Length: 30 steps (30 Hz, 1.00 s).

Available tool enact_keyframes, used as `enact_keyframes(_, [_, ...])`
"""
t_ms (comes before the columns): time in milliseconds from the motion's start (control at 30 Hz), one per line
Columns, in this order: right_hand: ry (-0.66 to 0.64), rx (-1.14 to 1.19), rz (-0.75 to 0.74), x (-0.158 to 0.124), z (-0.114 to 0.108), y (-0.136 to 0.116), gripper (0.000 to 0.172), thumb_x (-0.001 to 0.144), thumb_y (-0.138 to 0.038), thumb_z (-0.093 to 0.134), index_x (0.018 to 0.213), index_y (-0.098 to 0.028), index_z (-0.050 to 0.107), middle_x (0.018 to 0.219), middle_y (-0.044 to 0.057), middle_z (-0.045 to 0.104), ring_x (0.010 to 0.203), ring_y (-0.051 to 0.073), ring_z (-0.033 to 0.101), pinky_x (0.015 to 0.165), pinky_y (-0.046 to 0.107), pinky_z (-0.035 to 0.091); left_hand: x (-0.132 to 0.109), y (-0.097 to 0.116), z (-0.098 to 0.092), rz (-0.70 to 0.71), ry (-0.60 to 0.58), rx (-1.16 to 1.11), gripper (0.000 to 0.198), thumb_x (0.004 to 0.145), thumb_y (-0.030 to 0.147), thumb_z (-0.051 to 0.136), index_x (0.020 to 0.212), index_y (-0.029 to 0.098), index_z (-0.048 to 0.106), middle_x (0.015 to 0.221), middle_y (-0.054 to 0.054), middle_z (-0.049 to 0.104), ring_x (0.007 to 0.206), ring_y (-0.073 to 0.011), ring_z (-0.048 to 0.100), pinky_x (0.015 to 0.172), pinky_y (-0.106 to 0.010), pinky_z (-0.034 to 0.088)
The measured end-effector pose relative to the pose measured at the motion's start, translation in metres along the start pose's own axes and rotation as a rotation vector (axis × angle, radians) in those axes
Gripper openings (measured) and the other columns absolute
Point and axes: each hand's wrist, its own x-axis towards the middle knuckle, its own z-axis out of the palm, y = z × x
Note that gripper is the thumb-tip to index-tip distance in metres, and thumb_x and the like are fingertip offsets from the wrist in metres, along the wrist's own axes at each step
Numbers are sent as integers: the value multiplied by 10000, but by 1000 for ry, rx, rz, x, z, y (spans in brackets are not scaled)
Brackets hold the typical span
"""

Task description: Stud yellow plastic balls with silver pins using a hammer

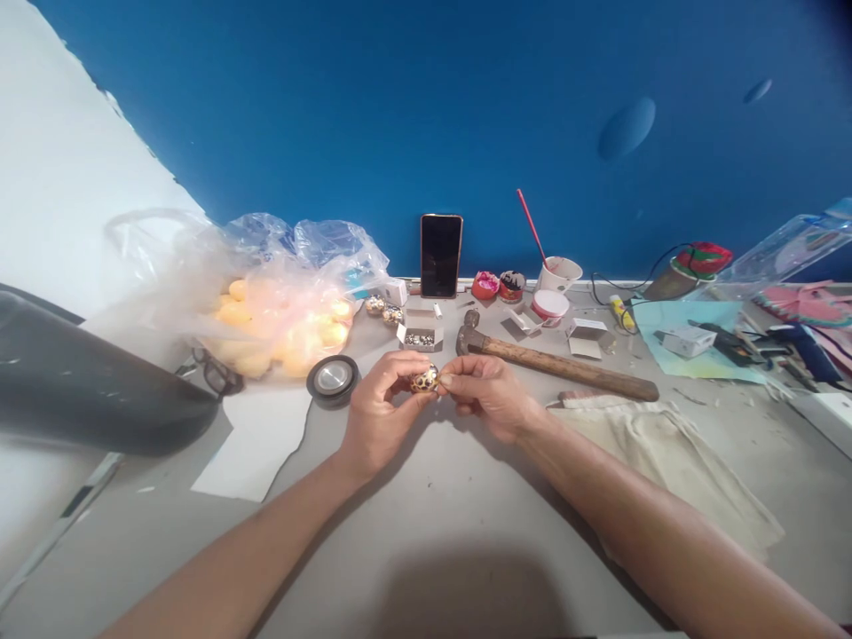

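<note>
Left hand (378, 415) grasping shiny gold, black-spotted ball (423, 380); right hand (491, 395) pinched at ball's 3 o'clock, pinch contents unclear. Small open white cardboard box (424, 323), 12 o'clock.

The bag (286, 324) lies left of the ball (424, 381), the hammer (564, 365) right, the phone (440, 256) behind.

Left hand (381, 419) partly hides the patterned ball (424, 381); what the right hand (491, 396) pinches is too small to resolve; the left edge crops the grey cylinder (99, 383).
</note>
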Motion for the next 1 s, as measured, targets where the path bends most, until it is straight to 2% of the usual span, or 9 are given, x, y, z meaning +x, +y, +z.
enact_keyframes(233, [20,4,27,-1,4,0,270,545,-345,883,622,-164,698,617,11,637,522,77,451,417,195,363,0,3,-3,148,-15,143,236,846,138,781,1061,219,725,1149,-83,717,1030,-185,697,865,-297,597])
enact_keyframes(400, [79,-125,-40,-1,5,-3,168,561,-274,813,622,-157,709,647,25,666,565,101,540,426,189,421,0,-1,4,11,22,22,217,813,181,820,1008,204,727,1107,-78,710,946,-174,702,801,-279,605])
enact_keyframes(500, [51,-89,-15,0,4,-4,181,561,-281,822,626,-157,708,647,26,671,557,99,543,410,182,416,-1,-2,6,-36,37,-38,230,802,193,831,1005,200,724,1110,-78,700,953,-179,702,813,-287,606])
enact_keyframes(633, [9,-25,17,0,4,-2,226,552,-309,849,620,-156,698,625,15,648,526,89,522,384,178,404,-2,0,2,57,18,45,203,833,186,800,1019,205,720,1130,-84,701,1010,-191,696,832,-298,603])
enact_keyframes(767, [42,-70,-58,-1,5,-2,215,563,-299,853,644,-158,713,659,20,663,535,98,542,397,194,448,-1,1,-2,148,6,169,183,861,188,771,1036,220,726,1158,-84,709,1057,-204,687,894,-337,596])
enact_keyframes(833, [7,-40,-66,-1,4,-3,233,582,-325,866,653,-164,713,662,18,661,535,96,536,400,194,447,-1,2,-1,99,19,110,190,850,207,787,1026,211,716,1163,-91,702,1053,-208,687,890,-340,599])
enact_keyframes(933, [-84,25,-37,-1,1,-3,262,612,-357,883,661,-169,707,650,10,646,523,81,491,401,182,418,0,5,2,-82,17,-128,259,814,230,830,1014,186,673,1179,-105,690,986,-199,710,835,-324,611])
enact_keyframes(1000, [-100,42,-35,-1,0,-3,259,630,-356,882,669,-168,708,645,8,639,519,72,455,408,179,407,1,9,3,-182,0,-247,294,807,236,838,1022,179,645,1201,-116,695,997,-214,723,846,-344,615])
